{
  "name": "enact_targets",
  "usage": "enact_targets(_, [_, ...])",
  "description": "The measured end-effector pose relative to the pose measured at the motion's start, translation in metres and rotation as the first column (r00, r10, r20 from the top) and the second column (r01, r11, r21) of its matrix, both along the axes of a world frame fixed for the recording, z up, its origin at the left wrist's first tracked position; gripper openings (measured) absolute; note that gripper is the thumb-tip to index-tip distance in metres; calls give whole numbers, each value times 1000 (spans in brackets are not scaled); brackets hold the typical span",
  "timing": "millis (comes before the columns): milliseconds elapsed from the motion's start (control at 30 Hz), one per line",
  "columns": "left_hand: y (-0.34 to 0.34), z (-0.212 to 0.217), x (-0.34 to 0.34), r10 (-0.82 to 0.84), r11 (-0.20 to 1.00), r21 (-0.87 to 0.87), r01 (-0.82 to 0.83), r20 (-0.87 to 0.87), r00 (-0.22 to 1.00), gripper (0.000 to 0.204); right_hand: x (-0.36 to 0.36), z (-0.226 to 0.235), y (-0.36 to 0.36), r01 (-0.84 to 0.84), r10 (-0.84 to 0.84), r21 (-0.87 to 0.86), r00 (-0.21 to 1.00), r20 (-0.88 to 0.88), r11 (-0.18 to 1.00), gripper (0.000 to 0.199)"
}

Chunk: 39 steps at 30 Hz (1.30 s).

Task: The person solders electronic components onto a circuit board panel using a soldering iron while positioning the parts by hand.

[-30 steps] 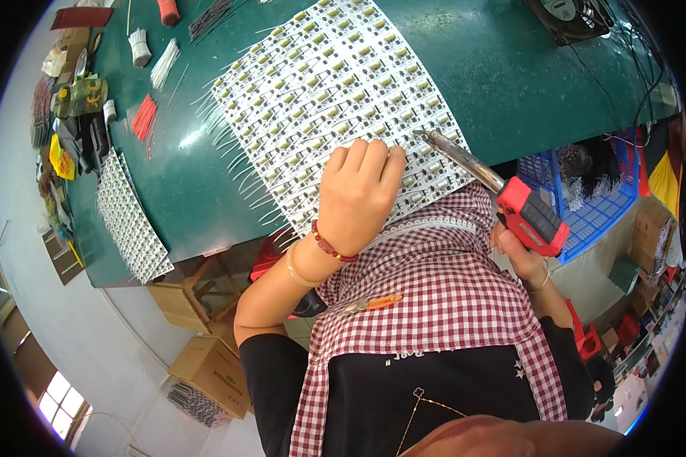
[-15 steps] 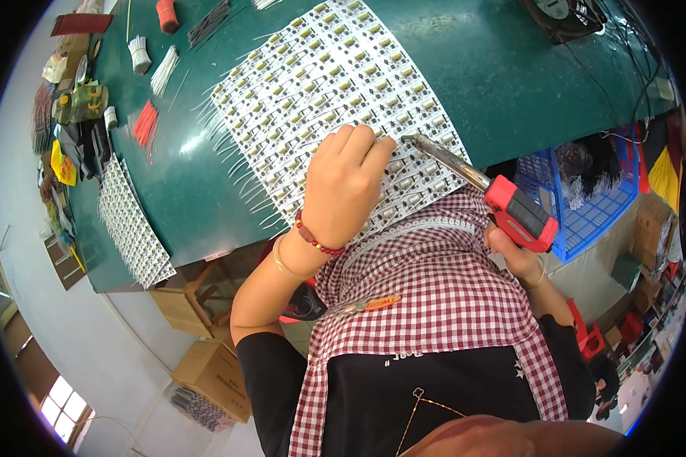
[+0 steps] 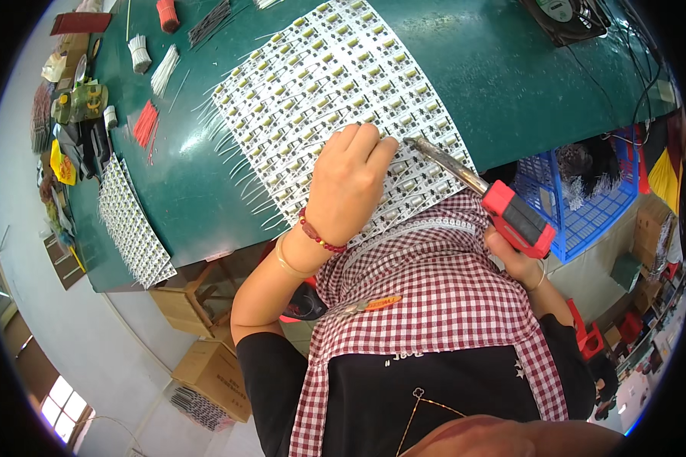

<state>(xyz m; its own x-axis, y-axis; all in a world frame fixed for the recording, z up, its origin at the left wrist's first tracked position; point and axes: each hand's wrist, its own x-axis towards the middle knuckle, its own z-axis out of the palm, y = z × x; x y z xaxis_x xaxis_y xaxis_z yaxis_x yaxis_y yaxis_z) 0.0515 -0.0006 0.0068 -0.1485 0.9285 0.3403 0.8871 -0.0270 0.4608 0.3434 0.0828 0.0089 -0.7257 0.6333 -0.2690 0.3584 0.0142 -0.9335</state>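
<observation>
Green tabletop [image 3: 511, 84] is covered mid-frame by a panel [image 3: 312, 99]. It is pressed by the left hand [image 3: 348, 183], fingers bent; rightward, an iron [image 3: 480, 194] is gripped by the right hand [image 3: 514, 259], tip pointing upper-left toward the fingertips.

A green-topped table [image 3: 511, 68] stands over cardboard boxes [image 3: 213, 373] near a bright window [image 3: 61, 400].

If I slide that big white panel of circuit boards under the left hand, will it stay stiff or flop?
The panel lies flat on the green table, so it probably slides as one fairly stiff, light sheet. Wire leads bristling along its edge could snag. The left hand pressing it suggests it shifts easily.
</observation>
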Motion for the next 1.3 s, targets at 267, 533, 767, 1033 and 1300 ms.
enact_targets(267, [0, -2, -1, -5, 1000, 3, 5, 2, 1000, 22, 20, -14, -7, 72, -76, -151, 997, -24, 986, 20])
enact_targets(533, [-7, 9, 1, 38, 998, -51, -42, -73, 997, 21, 8, -8, -2, -11, 6, -67, 997, -80, 998, 46])
enact_targets(767, [-3, 11, 0, 203, 975, 107, -193, -93, 975, 19, 1, -5, 2, 92, -139, -315, 982, -131, 945, 12])
enact_targets(1033, [-2, 0, 3, 82, 996, 31, -81, -43, 996, 23, 0, -14, 1, 88, -121, -250, 985, -123, 964, 12])
enact_targets(1300, [-1, -5, 4, 80, 997, 21, -80, -12, 997, 25, 6, -22, 3, 22, -51, -222, 990, -129, 975, 20])
